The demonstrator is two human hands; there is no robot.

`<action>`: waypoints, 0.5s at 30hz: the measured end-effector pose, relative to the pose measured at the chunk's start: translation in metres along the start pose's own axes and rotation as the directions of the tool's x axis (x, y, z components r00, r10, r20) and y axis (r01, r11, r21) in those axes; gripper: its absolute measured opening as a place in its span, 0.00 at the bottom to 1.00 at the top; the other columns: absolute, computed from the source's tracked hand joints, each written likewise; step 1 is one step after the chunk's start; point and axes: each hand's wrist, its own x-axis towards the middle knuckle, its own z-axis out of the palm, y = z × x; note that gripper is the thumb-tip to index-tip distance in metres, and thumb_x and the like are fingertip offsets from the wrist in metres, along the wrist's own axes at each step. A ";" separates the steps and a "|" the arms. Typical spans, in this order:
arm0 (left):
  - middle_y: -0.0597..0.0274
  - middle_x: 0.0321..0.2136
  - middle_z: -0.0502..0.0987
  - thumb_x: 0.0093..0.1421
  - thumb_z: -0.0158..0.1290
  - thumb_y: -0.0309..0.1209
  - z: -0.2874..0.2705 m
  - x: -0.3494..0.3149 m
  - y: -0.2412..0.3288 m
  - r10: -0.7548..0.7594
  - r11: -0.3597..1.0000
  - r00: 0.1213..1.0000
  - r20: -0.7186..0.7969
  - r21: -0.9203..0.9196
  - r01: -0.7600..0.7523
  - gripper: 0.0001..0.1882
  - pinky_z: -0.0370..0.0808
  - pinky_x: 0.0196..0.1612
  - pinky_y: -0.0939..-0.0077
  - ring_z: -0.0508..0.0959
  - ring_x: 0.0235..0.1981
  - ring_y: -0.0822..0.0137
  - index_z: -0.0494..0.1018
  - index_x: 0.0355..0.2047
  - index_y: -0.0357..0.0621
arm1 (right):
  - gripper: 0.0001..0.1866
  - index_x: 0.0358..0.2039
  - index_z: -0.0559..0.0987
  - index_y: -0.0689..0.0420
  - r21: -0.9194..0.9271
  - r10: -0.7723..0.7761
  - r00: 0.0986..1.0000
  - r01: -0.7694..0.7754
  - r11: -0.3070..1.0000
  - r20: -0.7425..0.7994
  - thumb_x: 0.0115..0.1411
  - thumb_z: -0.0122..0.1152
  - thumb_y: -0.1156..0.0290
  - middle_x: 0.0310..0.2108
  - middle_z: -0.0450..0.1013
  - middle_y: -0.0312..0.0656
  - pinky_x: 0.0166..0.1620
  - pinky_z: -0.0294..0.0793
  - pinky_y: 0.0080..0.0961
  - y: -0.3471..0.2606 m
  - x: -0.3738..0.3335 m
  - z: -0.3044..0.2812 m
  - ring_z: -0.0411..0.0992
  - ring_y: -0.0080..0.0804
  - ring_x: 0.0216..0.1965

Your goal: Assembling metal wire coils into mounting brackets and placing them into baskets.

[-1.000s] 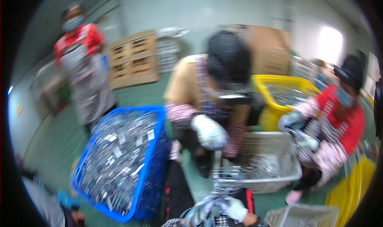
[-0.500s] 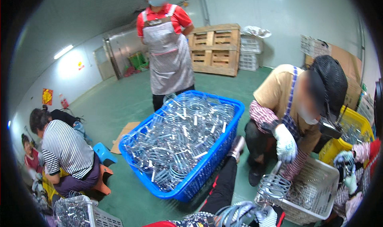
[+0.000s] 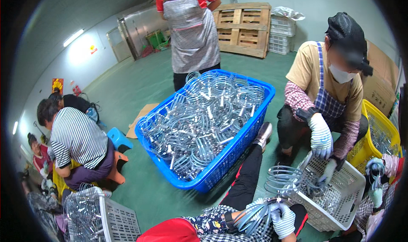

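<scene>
At the lower edge my left hand [image 3: 256,207], in a pale glove below a dark wristband and a floral sleeve, is closed round a bundle of thin blue-grey rings [image 3: 250,220]. The rings partly cover its fingers. Beside it on the right, my right hand [image 3: 283,221], in a white glove with pale blue stripes, has its fingers curled in at the bundle's right side. What its fingertips grip is too small to make out. Both hands are above my lap. Ahead is a large blue basket [image 3: 199,184] heaped with similar rings [image 3: 204,123] bearing white tags.
A crouching co-worker [image 3: 325,78] reaches into a grey crate [image 3: 355,191] of shiny pieces; rings [image 3: 282,179] lie by its left rim. At left, a white crate [image 3: 121,216] stands near a person in stripes [image 3: 80,135]. Another person [image 3: 191,38] stands behind the blue basket.
The scene sits higher in the picture, showing more of my hands, sleeve and bundle. The crouching co-worker's hand has gone down into the grey crate, and the rings held there now lie at its rim.
</scene>
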 end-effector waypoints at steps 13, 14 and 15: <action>0.63 0.21 0.72 0.61 0.46 0.43 -0.149 -0.104 0.171 0.294 0.914 0.743 -0.601 -0.051 -0.403 0.18 0.70 0.18 0.84 0.74 0.17 0.70 0.68 0.39 0.38 | 0.14 0.41 0.76 0.59 -0.110 -0.040 0.978 0.064 0.992 0.206 0.53 0.60 0.70 0.35 0.75 0.47 0.40 0.72 0.27 -0.009 0.001 -0.008 0.74 0.37 0.34; 0.66 0.18 0.71 0.61 0.46 0.41 -0.157 -0.111 0.199 0.348 0.904 0.663 -0.663 0.050 -0.425 0.16 0.68 0.19 0.84 0.73 0.18 0.73 0.69 0.38 0.40 | 0.14 0.41 0.76 0.59 -0.114 -0.032 0.979 0.056 0.992 0.202 0.53 0.60 0.70 0.35 0.75 0.47 0.40 0.72 0.27 -0.007 0.000 -0.010 0.74 0.37 0.34; 0.67 0.18 0.70 0.61 0.45 0.40 -0.194 -0.130 0.208 0.678 0.710 0.543 -0.496 0.634 -0.307 0.14 0.65 0.20 0.86 0.70 0.19 0.76 0.70 0.36 0.41 | 0.13 0.40 0.77 0.58 -0.134 -0.053 0.979 0.081 0.988 0.196 0.53 0.60 0.69 0.35 0.75 0.48 0.40 0.72 0.28 -0.007 -0.001 -0.012 0.74 0.40 0.35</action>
